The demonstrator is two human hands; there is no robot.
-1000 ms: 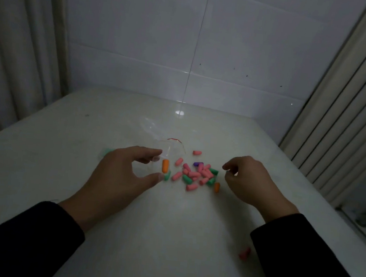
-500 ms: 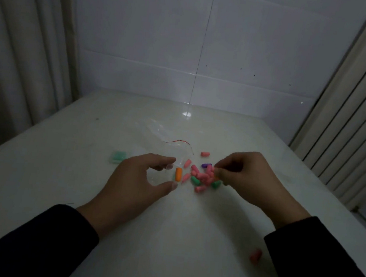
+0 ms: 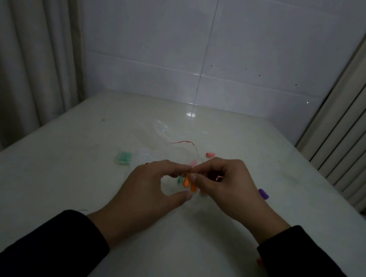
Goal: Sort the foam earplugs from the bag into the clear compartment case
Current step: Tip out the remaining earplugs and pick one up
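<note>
My left hand [image 3: 149,191] curls thumb and forefinger around a small clear case [image 3: 172,185] that is barely visible. An orange earplug [image 3: 186,181] stands in it. My right hand [image 3: 224,187] meets the left and pinches a second orange earplug [image 3: 193,187] at the case's edge. The clear bag [image 3: 166,136] with its red strip [image 3: 182,142] lies flat behind the hands. Loose earplugs show around them: a pink earplug [image 3: 210,154], another pink earplug [image 3: 193,163], a green earplug [image 3: 180,179] and a purple earplug [image 3: 263,193]. My right hand hides the rest of the pile.
A green lump [image 3: 123,158] lies left of the bag. An orange earplug [image 3: 259,262] sits by my right sleeve. The white table [image 3: 83,173] ends at a tiled wall behind, a curtain on the left and slats on the right.
My right hand has moved left from the pile to my left hand, bringing an orange earplug. The purple earplug now lies to the right of that hand.
</note>
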